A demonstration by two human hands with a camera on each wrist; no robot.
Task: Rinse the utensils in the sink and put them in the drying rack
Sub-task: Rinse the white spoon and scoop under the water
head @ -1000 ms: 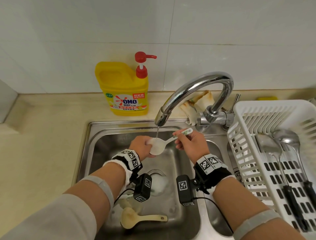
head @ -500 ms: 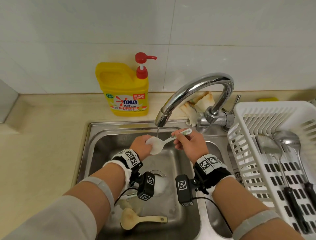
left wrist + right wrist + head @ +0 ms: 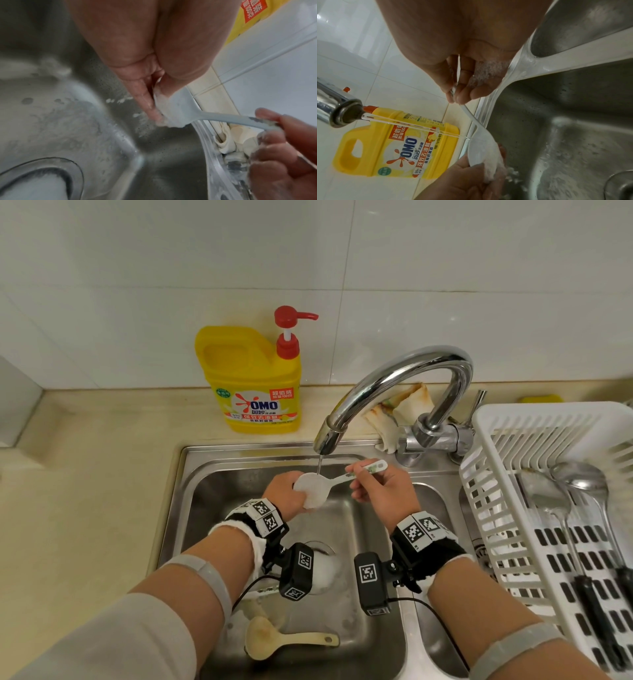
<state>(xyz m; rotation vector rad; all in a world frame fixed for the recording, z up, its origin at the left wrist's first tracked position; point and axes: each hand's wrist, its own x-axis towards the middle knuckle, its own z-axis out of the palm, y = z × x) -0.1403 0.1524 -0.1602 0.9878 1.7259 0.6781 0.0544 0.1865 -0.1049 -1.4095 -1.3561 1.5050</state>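
Nearest the body, below both wrists, a beige rice paddle (image 3: pixel 270 639) lies on the floor of the sink (image 3: pixel 191 474), its scoop toward the left forearm and suds around the drain above it. Between the two hands a white spoon (image 3: pixel 315 489) is held over the basin: the right hand (image 3: pixel 383 496) pinches its patterned handle between thumb and curled fingers, while the left hand (image 3: pixel 286 491) wraps fingers and thumb round the bowl — foam clings there in the left wrist view. Directly above the bowl, a thin stream of water falls from the chrome faucet (image 3: pixel 394 381) onto it. To the right of the right hand sits the white drying rack (image 3: pixel 486 474), holding a metal ladle (image 3: pixel 579 477) and a metal spatula (image 3: pixel 544 498) with dark handles. Beyond the hands, on the counter behind the sink, stand a yellow detergent bottle (image 3: pixel 253 385) with a red pump — left of the spout — and a crumpled rag (image 3: pixel 397 409) by the faucet base.
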